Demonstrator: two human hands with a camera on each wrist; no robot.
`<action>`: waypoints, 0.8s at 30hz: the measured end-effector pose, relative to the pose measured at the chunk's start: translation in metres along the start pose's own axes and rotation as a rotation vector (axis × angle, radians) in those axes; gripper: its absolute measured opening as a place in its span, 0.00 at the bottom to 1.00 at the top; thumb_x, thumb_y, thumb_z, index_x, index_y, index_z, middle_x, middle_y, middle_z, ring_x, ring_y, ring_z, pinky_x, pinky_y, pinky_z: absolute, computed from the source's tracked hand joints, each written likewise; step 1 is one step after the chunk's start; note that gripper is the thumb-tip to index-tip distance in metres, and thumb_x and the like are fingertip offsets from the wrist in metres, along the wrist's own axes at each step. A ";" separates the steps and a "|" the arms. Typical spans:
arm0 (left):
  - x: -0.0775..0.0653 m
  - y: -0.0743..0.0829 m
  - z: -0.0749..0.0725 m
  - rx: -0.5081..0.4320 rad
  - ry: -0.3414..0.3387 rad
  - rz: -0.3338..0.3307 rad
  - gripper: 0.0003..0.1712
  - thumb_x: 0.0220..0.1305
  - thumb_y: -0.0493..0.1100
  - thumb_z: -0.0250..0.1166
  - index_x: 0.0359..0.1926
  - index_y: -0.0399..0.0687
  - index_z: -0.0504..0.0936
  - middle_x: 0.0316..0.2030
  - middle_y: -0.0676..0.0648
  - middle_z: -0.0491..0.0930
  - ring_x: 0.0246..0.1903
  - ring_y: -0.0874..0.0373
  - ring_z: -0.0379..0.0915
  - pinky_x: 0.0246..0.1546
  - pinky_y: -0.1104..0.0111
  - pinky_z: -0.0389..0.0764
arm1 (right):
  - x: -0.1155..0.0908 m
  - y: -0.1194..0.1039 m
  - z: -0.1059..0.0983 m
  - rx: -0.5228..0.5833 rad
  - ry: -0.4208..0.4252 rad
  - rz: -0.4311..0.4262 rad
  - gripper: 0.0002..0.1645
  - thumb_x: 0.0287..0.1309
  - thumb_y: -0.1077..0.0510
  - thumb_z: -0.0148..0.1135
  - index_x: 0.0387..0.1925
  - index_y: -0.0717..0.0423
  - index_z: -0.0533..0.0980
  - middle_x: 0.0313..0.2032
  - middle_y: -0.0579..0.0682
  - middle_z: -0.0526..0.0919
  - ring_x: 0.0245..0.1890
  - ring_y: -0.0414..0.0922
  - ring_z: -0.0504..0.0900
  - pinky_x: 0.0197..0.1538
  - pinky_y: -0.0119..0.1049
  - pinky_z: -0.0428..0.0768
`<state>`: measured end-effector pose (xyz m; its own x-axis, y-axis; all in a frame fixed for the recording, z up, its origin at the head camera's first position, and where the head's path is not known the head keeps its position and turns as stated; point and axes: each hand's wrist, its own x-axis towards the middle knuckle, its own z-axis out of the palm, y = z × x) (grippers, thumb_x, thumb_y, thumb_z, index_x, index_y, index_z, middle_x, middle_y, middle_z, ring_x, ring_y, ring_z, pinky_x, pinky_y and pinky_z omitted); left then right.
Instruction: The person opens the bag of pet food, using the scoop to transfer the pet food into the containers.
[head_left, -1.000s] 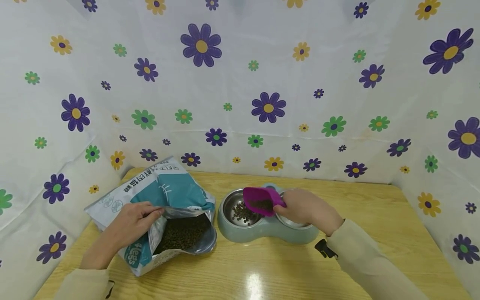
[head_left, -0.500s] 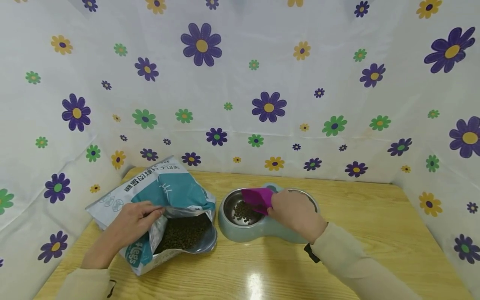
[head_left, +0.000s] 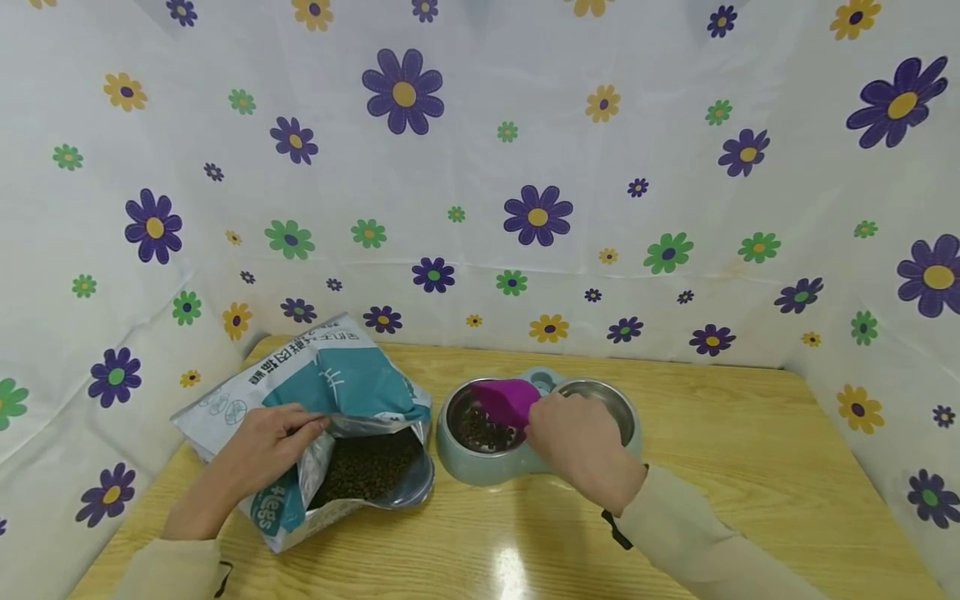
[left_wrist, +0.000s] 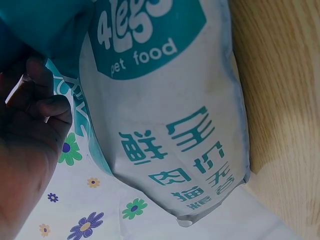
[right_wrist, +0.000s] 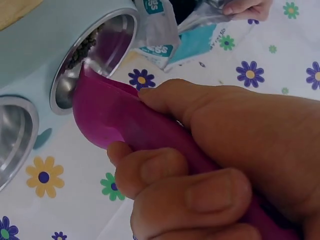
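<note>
My right hand [head_left: 577,446] grips the handle of a magenta scoop [head_left: 507,402], fingers curled round it in the right wrist view. The scoop is tilted over the left steel bowl [right_wrist: 122,37] of a pale blue-green double feeder [head_left: 480,473]. Brown kibble [head_left: 480,429] lies in that bowl. On the left, my left hand [head_left: 266,446] pinches the edge of a white and teal pet food bag [head_left: 367,375], holding its mouth apart. More kibble [head_left: 367,467] shows inside the bag. The left wrist view shows the bag's printed side [left_wrist: 165,115] next to the hand.
The feeder's right steel bowl [head_left: 611,400] stands beside the right hand, partly covered by it. All of this rests on a wooden table [head_left: 735,433]. A white cloth [head_left: 465,167] printed with flowers hangs behind and at both sides.
My right hand has come nearer and slightly left, tipping the scoop from level to mouth-down over the left bowl. More kibble lies in that bowl. Left hand and bag have stayed put.
</note>
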<state>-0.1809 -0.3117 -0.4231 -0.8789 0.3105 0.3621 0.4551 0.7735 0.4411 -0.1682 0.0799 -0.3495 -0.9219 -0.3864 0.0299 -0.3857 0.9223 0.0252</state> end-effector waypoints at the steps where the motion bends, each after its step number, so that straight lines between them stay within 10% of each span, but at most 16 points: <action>1: 0.000 0.000 0.000 0.001 0.001 -0.001 0.09 0.71 0.37 0.65 0.40 0.48 0.92 0.23 0.61 0.75 0.19 0.73 0.60 0.20 0.74 0.65 | -0.001 0.001 -0.001 0.001 0.009 0.002 0.29 0.67 0.52 0.66 0.12 0.51 0.65 0.15 0.45 0.66 0.14 0.40 0.67 0.17 0.37 0.76; 16: 0.000 -0.002 0.001 0.013 0.010 0.012 0.09 0.70 0.38 0.65 0.37 0.51 0.92 0.22 0.62 0.72 0.18 0.73 0.58 0.19 0.74 0.64 | -0.008 0.045 -0.015 0.696 -0.421 -0.208 0.26 0.75 0.45 0.56 0.19 0.48 0.68 0.13 0.39 0.62 0.10 0.36 0.60 0.16 0.28 0.61; 24: 0.000 -0.001 0.000 0.001 0.012 0.019 0.09 0.70 0.37 0.65 0.38 0.50 0.92 0.22 0.62 0.72 0.18 0.73 0.57 0.19 0.74 0.64 | -0.007 0.028 -0.001 0.746 -0.508 -0.185 0.28 0.75 0.41 0.54 0.18 0.48 0.69 0.12 0.39 0.62 0.06 0.36 0.60 0.12 0.28 0.60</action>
<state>-0.1814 -0.3127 -0.4233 -0.8685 0.3186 0.3798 0.4713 0.7684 0.4331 -0.1723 0.1080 -0.3477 -0.6807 -0.6394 -0.3576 -0.2899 0.6834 -0.6701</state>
